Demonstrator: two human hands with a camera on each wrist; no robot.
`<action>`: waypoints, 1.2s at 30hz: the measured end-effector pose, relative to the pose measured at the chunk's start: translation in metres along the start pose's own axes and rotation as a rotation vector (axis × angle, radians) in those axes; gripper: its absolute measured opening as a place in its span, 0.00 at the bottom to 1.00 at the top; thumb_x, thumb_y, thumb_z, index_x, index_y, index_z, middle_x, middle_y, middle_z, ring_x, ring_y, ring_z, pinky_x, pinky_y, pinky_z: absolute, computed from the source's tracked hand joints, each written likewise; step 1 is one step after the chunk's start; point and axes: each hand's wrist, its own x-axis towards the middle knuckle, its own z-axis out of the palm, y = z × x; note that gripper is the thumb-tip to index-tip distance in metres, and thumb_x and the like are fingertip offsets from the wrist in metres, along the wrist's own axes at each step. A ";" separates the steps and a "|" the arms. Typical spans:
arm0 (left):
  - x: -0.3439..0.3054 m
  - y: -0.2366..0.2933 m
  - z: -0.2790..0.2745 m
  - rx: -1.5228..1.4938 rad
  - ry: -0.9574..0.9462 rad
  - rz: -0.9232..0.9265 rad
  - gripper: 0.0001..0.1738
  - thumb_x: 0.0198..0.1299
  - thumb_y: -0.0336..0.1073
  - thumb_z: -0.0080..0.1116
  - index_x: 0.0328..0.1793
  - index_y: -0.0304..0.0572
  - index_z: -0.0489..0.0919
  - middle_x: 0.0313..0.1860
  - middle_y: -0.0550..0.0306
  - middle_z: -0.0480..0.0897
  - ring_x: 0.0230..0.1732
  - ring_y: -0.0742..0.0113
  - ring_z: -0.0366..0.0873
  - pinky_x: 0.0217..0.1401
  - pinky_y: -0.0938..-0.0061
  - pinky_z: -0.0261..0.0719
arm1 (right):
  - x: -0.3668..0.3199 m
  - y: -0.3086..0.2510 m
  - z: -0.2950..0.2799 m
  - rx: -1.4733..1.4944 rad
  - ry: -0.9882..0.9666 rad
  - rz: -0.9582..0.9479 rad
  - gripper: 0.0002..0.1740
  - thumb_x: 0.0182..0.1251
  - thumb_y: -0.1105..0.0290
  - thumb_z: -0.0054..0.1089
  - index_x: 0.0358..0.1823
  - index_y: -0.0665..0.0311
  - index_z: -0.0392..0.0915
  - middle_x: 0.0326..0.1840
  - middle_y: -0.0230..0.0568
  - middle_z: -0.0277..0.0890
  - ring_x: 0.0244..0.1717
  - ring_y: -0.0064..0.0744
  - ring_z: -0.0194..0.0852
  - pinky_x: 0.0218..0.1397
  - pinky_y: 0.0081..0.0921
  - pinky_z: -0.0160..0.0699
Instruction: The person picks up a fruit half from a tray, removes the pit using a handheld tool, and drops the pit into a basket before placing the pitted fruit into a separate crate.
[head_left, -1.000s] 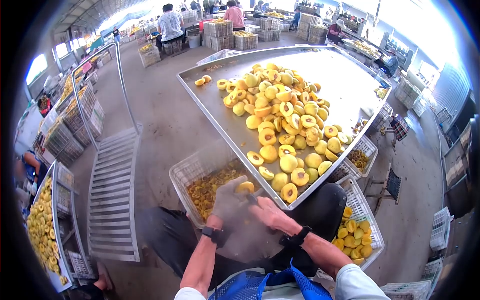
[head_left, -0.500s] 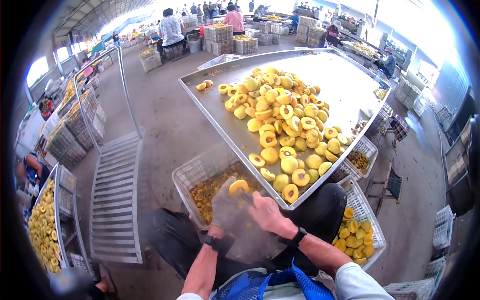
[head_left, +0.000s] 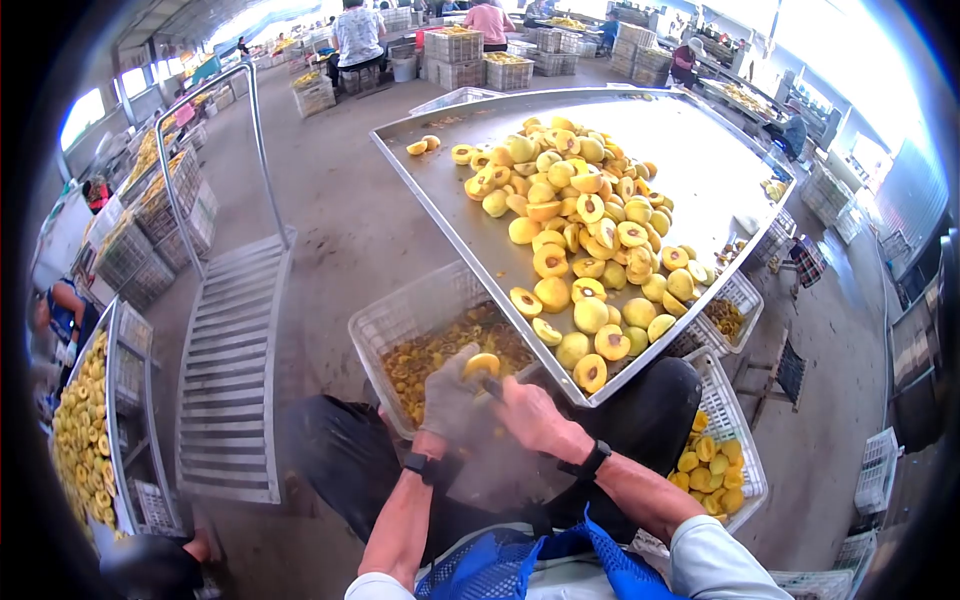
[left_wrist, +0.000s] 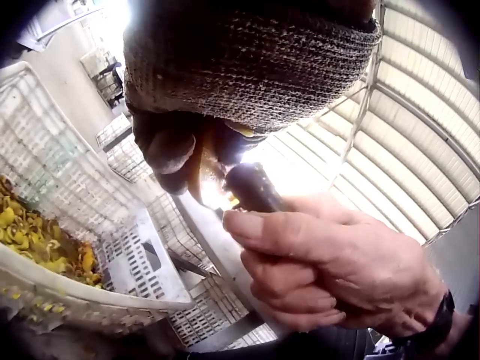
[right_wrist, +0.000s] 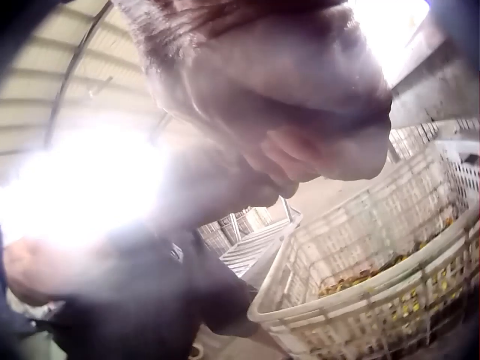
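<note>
In the head view my gloved left hand (head_left: 447,396) holds a yellow peach half (head_left: 482,366) between thumb and fingers, over the crate in front of me. Bare and curled, my right hand (head_left: 537,414) grips a short tool by its dark handle (left_wrist: 255,187). The left wrist view shows that handle's end right at the peach half (left_wrist: 206,176); glare hides the tool's working tip. Close by, a metal tray (head_left: 440,215) bears a heap of halved peaches (head_left: 590,207), some with reddish-brown centres facing up.
Below my hands stands a white crate (head_left: 365,335) of brownish-yellow scraps. Another crate (head_left: 757,455) with peach halves is at my right knee. A slatted metal trolley (head_left: 235,365) stands on the left, and a folding stool (head_left: 788,375) on the right. People sit among crates farther back.
The head view has shifted, so the tray sits slightly farther right. In my left hand, the peach half has turned from a broad face to a narrower crescent. Both hands stay close together.
</note>
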 end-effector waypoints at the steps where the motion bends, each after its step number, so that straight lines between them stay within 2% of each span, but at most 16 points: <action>1: -0.001 -0.001 -0.003 0.073 -0.018 0.054 0.26 0.66 0.30 0.65 0.71 0.36 0.77 0.54 0.48 0.88 0.49 0.67 0.86 0.55 0.72 0.83 | 0.002 0.004 0.005 0.000 -0.004 -0.005 0.16 0.70 0.66 0.62 0.37 0.74 0.69 0.28 0.67 0.77 0.36 0.67 0.80 0.39 0.53 0.75; 3: -0.005 0.012 -0.011 0.144 -0.033 0.103 0.26 0.66 0.29 0.65 0.71 0.37 0.78 0.53 0.48 0.88 0.49 0.68 0.86 0.55 0.71 0.83 | 0.007 0.017 0.015 0.291 -0.088 0.034 0.17 0.69 0.65 0.61 0.37 0.75 0.71 0.29 0.65 0.77 0.37 0.64 0.81 0.39 0.50 0.75; 7: -0.004 0.026 -0.022 0.100 -0.123 0.062 0.25 0.66 0.28 0.64 0.70 0.39 0.78 0.53 0.49 0.88 0.51 0.69 0.85 0.56 0.72 0.83 | 0.013 0.017 0.010 0.428 -0.191 0.029 0.17 0.67 0.64 0.62 0.35 0.75 0.73 0.33 0.64 0.77 0.38 0.61 0.79 0.41 0.48 0.74; 8: -0.004 0.023 -0.023 0.053 -0.123 0.021 0.25 0.66 0.28 0.64 0.70 0.39 0.79 0.53 0.51 0.88 0.51 0.69 0.85 0.57 0.71 0.83 | 0.013 0.020 0.013 0.350 -0.136 -0.050 0.16 0.66 0.65 0.61 0.36 0.75 0.74 0.31 0.62 0.73 0.37 0.59 0.76 0.42 0.49 0.73; 9: -0.002 0.009 -0.020 -0.046 -0.122 0.092 0.25 0.65 0.28 0.64 0.70 0.40 0.79 0.50 0.55 0.88 0.46 0.71 0.84 0.51 0.73 0.83 | 0.014 0.025 0.016 0.109 -0.109 -0.113 0.15 0.70 0.64 0.58 0.47 0.71 0.75 0.32 0.53 0.76 0.37 0.48 0.78 0.42 0.43 0.74; 10: -0.001 -0.005 -0.018 -0.144 -0.114 0.157 0.26 0.65 0.28 0.65 0.70 0.41 0.79 0.47 0.59 0.88 0.41 0.74 0.83 0.45 0.75 0.84 | 0.011 0.032 0.024 0.056 -0.038 -0.282 0.14 0.70 0.65 0.58 0.44 0.71 0.73 0.30 0.56 0.72 0.36 0.57 0.75 0.41 0.46 0.72; 11: -0.004 0.010 -0.024 -0.158 -0.131 -0.046 0.26 0.65 0.29 0.66 0.71 0.39 0.78 0.48 0.59 0.88 0.41 0.74 0.82 0.45 0.76 0.82 | 0.012 0.041 0.026 -0.256 0.034 -0.623 0.11 0.70 0.67 0.59 0.42 0.69 0.75 0.29 0.55 0.71 0.35 0.56 0.74 0.38 0.43 0.71; 12: -0.007 0.025 -0.029 -0.171 -0.148 -0.244 0.27 0.66 0.30 0.67 0.71 0.37 0.77 0.49 0.59 0.88 0.42 0.75 0.80 0.46 0.77 0.81 | 0.019 0.033 0.024 0.014 -0.044 -0.475 0.10 0.71 0.66 0.60 0.38 0.66 0.74 0.24 0.42 0.69 0.25 0.42 0.71 0.29 0.35 0.67; 14: -0.006 0.015 -0.029 -0.164 -0.106 -0.179 0.24 0.69 0.29 0.64 0.71 0.38 0.78 0.49 0.59 0.87 0.42 0.77 0.80 0.44 0.80 0.80 | 0.018 -0.003 0.007 0.493 -0.331 0.261 0.13 0.72 0.63 0.62 0.30 0.60 0.74 0.22 0.30 0.63 0.22 0.24 0.64 0.24 0.28 0.64; 15: -0.008 0.020 -0.033 -0.318 -0.147 -0.344 0.24 0.69 0.29 0.64 0.70 0.36 0.78 0.50 0.60 0.87 0.42 0.78 0.80 0.43 0.82 0.79 | 0.017 -0.001 0.010 0.499 -0.342 0.265 0.13 0.72 0.63 0.62 0.30 0.60 0.74 0.22 0.30 0.63 0.22 0.24 0.64 0.24 0.28 0.64; 17: -0.009 0.015 -0.035 -0.341 -0.131 -0.311 0.24 0.69 0.28 0.64 0.71 0.36 0.78 0.50 0.61 0.87 0.41 0.79 0.80 0.42 0.82 0.79 | 0.020 0.005 0.014 0.868 -0.481 0.353 0.16 0.74 0.61 0.63 0.29 0.56 0.69 0.18 0.20 0.56 0.14 0.14 0.52 0.15 0.22 0.52; 19: -0.008 0.008 -0.037 -0.367 -0.119 -0.274 0.24 0.69 0.28 0.64 0.71 0.36 0.78 0.50 0.62 0.87 0.40 0.80 0.80 0.41 0.82 0.79 | 0.020 0.008 0.018 0.993 -0.512 0.380 0.17 0.75 0.62 0.63 0.29 0.54 0.66 0.18 0.18 0.56 0.14 0.11 0.50 0.14 0.19 0.49; 21: -0.008 -0.003 -0.041 -0.496 -0.149 -0.312 0.24 0.68 0.35 0.67 0.70 0.44 0.80 0.46 0.64 0.88 0.33 0.81 0.82 0.28 0.83 0.78 | 0.020 0.012 0.029 1.125 -0.547 0.414 0.17 0.76 0.63 0.62 0.30 0.52 0.64 0.19 0.15 0.56 0.13 0.09 0.47 0.13 0.16 0.45; 23: -0.008 -0.010 -0.041 -0.496 -0.151 -0.330 0.24 0.69 0.35 0.66 0.70 0.43 0.80 0.46 0.64 0.88 0.34 0.80 0.82 0.30 0.83 0.79 | 0.020 0.020 0.040 1.331 -0.542 0.479 0.16 0.77 0.64 0.62 0.32 0.51 0.63 0.19 0.14 0.55 0.14 0.07 0.47 0.14 0.14 0.46; 30: 0.005 -0.030 -0.027 -0.488 -0.076 -0.369 0.20 0.72 0.37 0.63 0.67 0.40 0.81 0.47 0.64 0.88 0.39 0.79 0.82 0.36 0.82 0.81 | 0.023 0.029 0.061 1.393 -0.463 0.459 0.16 0.77 0.63 0.61 0.33 0.50 0.63 0.19 0.13 0.54 0.13 0.08 0.46 0.14 0.16 0.44; 36: 0.011 -0.042 -0.015 -0.520 -0.044 -0.446 0.18 0.73 0.36 0.62 0.66 0.39 0.82 0.48 0.63 0.87 0.42 0.78 0.82 0.42 0.80 0.81 | 0.030 0.035 0.074 1.381 -0.385 0.535 0.15 0.77 0.62 0.61 0.33 0.50 0.64 0.18 0.13 0.54 0.13 0.09 0.47 0.14 0.17 0.45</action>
